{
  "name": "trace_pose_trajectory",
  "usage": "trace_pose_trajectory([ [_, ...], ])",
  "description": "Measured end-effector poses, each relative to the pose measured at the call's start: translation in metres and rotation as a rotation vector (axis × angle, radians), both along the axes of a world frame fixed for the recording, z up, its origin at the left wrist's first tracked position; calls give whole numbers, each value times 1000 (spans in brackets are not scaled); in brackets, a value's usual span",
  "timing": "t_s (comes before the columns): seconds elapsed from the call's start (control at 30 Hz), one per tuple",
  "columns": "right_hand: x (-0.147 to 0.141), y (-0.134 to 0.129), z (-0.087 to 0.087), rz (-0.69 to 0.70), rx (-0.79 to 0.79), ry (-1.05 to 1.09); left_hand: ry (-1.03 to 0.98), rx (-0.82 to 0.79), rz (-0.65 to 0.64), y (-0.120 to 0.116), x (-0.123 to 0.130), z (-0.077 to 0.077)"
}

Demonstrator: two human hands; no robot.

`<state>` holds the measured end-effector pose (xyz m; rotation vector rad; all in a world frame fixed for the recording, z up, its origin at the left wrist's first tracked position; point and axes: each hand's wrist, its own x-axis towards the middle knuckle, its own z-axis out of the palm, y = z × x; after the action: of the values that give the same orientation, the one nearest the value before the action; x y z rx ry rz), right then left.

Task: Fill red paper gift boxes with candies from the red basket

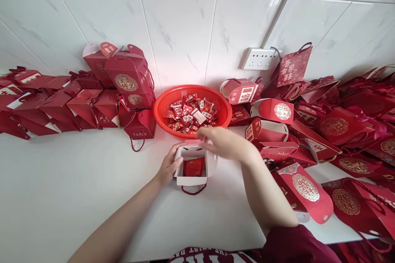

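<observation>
My left hand [170, 163] is closed around the left wall of an opened gift box [191, 181], which is white inside and has a dark red cord lying in front. In the box lies a shiny red packet [194, 167]. My right hand [218, 141] hovers over the box's upper right edge, close to the front rim of a red plastic basket [159, 117]. Its fingers are bent and smeared by motion, so whether they hold anything is unclear. Small wrapped candies [188, 115] in red and white fill the bottom of the basket.
Red gift boxes [83, 107] stand in a row on the left, with a taller stacked box [126, 74] beside the basket. More boxes [305, 189] and bags [294, 65] crowd the right side. A power socket [261, 58] is on the tiled wall behind the white table [77, 181].
</observation>
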<state>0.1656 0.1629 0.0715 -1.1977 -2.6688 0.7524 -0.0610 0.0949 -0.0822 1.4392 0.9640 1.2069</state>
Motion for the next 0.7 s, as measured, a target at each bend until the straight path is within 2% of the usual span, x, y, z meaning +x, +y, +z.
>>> trace_pose_trajectory([
  [0.07, 1, 26, 9, -139, 80, -131, 27, 4, 16, 0, 0, 1],
  [0.13, -3, 58, 9, -188, 72, -227, 47, 6, 21, -1, 1, 1],
  [0.23, -15, 105, -7, -156, -25, -391, 56, 24, 25, -1, 0, 2],
  [0.33, -26, 137, -30, -113, -137, -561, 39, 24, 14, -1, -1, 2],
  [0.5, -39, 157, -60, -95, -205, -697, 22, -5, 0, 0, -3, 1],
  [0.7, -39, 162, -71, -87, -189, -717, 22, -2, -18, 2, -3, -2],
])
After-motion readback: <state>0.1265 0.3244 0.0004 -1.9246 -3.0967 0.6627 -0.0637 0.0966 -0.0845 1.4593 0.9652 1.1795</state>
